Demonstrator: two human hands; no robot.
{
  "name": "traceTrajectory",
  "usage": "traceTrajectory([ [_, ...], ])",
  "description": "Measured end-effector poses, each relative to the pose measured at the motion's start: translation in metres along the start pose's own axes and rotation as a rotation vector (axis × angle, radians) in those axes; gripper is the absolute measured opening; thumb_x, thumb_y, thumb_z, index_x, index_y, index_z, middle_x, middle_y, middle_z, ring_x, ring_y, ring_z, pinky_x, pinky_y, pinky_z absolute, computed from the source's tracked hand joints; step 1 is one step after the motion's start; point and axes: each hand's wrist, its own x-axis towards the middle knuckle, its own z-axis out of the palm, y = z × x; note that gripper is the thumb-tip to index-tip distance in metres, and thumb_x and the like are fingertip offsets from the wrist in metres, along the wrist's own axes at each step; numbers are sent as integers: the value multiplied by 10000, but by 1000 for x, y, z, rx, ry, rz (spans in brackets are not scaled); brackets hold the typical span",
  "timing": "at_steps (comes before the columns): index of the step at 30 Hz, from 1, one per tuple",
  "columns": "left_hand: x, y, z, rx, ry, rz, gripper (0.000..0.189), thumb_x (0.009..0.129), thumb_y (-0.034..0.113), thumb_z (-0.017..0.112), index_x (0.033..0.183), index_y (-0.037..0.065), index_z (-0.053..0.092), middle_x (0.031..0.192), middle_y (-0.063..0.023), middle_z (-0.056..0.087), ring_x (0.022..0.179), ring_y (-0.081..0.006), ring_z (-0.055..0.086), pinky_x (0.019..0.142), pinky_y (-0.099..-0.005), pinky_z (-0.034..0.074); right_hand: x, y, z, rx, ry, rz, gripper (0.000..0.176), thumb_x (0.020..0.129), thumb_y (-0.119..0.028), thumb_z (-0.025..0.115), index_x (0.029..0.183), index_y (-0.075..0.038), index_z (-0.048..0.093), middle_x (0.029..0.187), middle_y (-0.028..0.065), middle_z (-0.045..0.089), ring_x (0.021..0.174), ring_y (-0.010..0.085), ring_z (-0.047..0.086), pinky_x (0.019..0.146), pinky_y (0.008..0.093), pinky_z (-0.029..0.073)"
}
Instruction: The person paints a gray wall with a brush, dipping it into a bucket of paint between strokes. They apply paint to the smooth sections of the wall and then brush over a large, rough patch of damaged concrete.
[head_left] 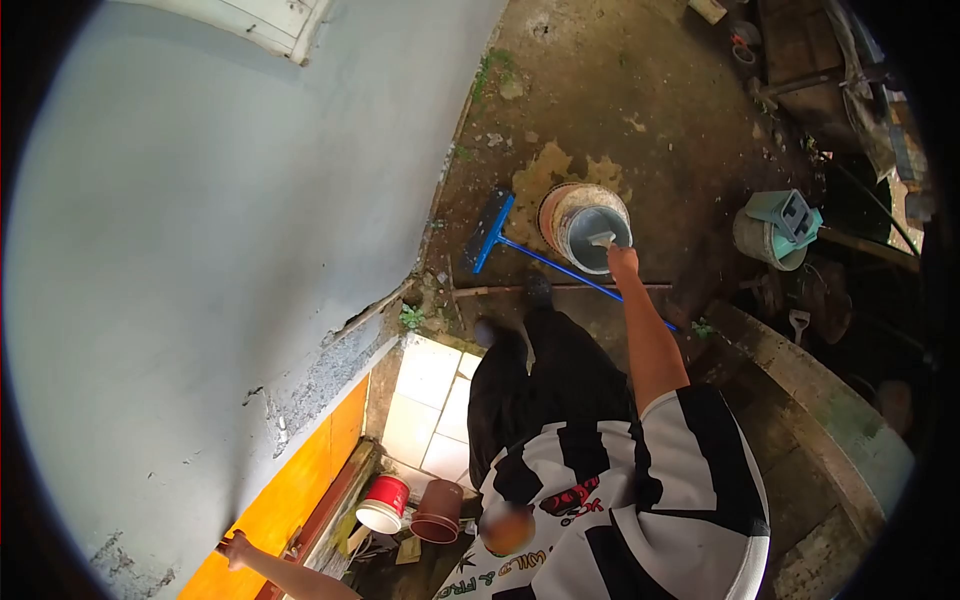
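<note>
My right hand [622,262] is closed around the handle of a paintbrush [602,239]. Its pale, broad head reaches into a bucket [590,262] with a grey inside. That bucket rests on or against a larger stained container [560,215]; how they fit together is not clear. At the lower left, my left hand [236,550] is at the orange lower band [300,478] of the wall, near its border with the grey-blue paint [220,250]. Its fingers look stretched out toward the surface, small in view, and I see nothing held.
A blue push broom [492,232] lies on the ground beside the bucket, its handle running toward my feet. Red [384,503] and brown [437,511] buckets stand near the pale tiles [425,372]. Another bucket [765,240] with containers is at right, by a low concrete edge [800,385].
</note>
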Motion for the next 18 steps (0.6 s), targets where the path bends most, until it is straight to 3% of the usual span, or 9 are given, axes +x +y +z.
traceTrajectory([
  [3, 11, 0, -9, 2, -36, -18, 921, 865, 745, 51, 1320, 105, 532, 1418, 13, 499, 1284, -148, 376, 883, -466, 222, -3, -5, 6, -104, 102, -16, 408, 883, -346, 545, 817, 27, 697, 759, 192, 684, 649, 327, 670, 583, 408, 503],
  [6, 2, 2, -5, -7, -36, -23, 911, 867, 740, 48, 1314, 115, 537, 1411, 13, 505, 1275, -149, 387, 875, -466, 225, -36, -43, -14, -272, -100, 21, 517, 916, -405, 495, 1119, 57, 608, 1143, 305, 615, 1105, 407, 599, 953, 454, 467],
  [9, 5, 0, -2, -5, -6, -32, 888, 876, 722, 51, 1295, 123, 556, 1386, 10, 530, 1263, -151, 403, 872, -466, 223, -39, -48, -11, -196, -293, -36, 504, 915, -402, 503, 1123, 43, 614, 1164, 307, 605, 1128, 402, 587, 968, 452, 458],
  [10, 7, 2, -1, -6, 13, -43, 881, 879, 715, 53, 1286, 125, 565, 1377, 9, 539, 1260, -153, 408, 874, -466, 221, -17, -17, 24, -120, -38, -94, 391, 855, -332, 566, 854, 37, 695, 735, 227, 675, 666, 348, 681, 646, 433, 524],
  [13, 16, 2, -4, 8, 43, -54, 861, 889, 698, 58, 1259, 130, 590, 1352, 5, 561, 1257, -153, 416, 888, -469, 213, -12, -13, 47, -104, 12, 109, 373, 843, -320, 579, 836, 35, 696, 683, 220, 660, 600, 332, 670, 602, 430, 517],
  [16, 15, 5, -3, 17, 35, -67, 855, 894, 692, 58, 1248, 133, 601, 1349, 4, 565, 1260, -150, 418, 907, -473, 202, -12, -1, 48, -126, 42, 14, 372, 846, -325, 580, 827, 26, 701, 666, 201, 662, 576, 338, 659, 582, 426, 509],
  [18, 15, 5, -5, 14, 29, -69, 855, 895, 691, 57, 1250, 135, 601, 1353, 4, 562, 1263, -147, 417, 917, -477, 198, -8, 4, 47, -126, -24, 53, 385, 846, -330, 582, 856, 38, 696, 747, 220, 680, 685, 357, 680, 660, 440, 520],
])
